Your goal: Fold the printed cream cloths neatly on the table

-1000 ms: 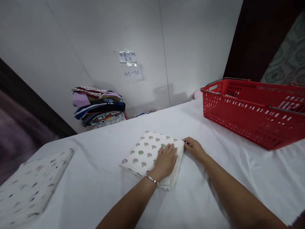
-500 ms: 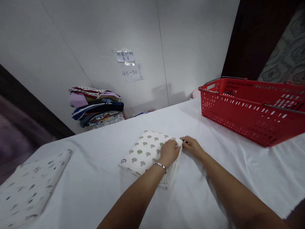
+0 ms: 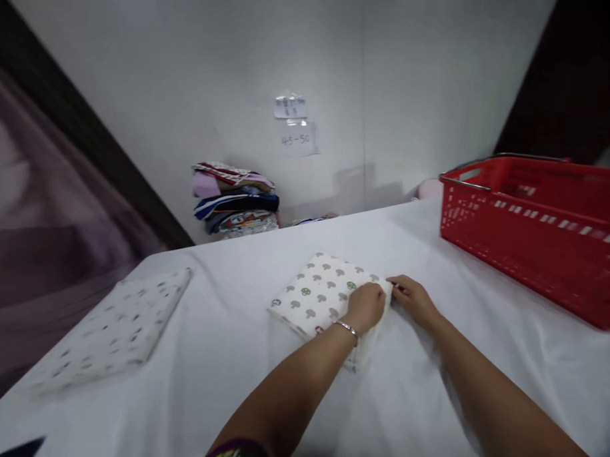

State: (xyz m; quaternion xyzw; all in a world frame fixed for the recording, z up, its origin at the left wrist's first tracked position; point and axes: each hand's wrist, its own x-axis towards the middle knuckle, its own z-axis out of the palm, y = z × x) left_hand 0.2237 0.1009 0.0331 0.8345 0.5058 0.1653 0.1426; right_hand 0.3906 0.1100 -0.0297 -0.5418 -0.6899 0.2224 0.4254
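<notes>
A folded white cloth [image 3: 313,289] printed with mushrooms lies on the white-covered table in front of me. My left hand [image 3: 366,306], with a silver bracelet at the wrist, rests near the cloth's right edge, its fingers curled in and closed on the fabric. Just to the right, my right hand [image 3: 411,299] pinches the far right corner of the same cloth between thumb and fingers. Folded layers show along the near right side, partly covered by my left hand and forearm. A second folded white cloth [image 3: 126,322] with small dark prints lies apart on the left.
A red plastic basket [image 3: 524,243] with metal handles stands on the table [image 3: 219,392] at the right. Behind the table's far edge is a stack of folded fabrics [image 3: 236,199]. Paper signs [image 3: 295,138] hang on the wall. A purplish curtain [image 3: 48,259] hangs at the left.
My view has swung left, so everything sits farther right in the picture. My left fingers are curled more tightly on the cloth's edge; my right hand stays at the corner.
</notes>
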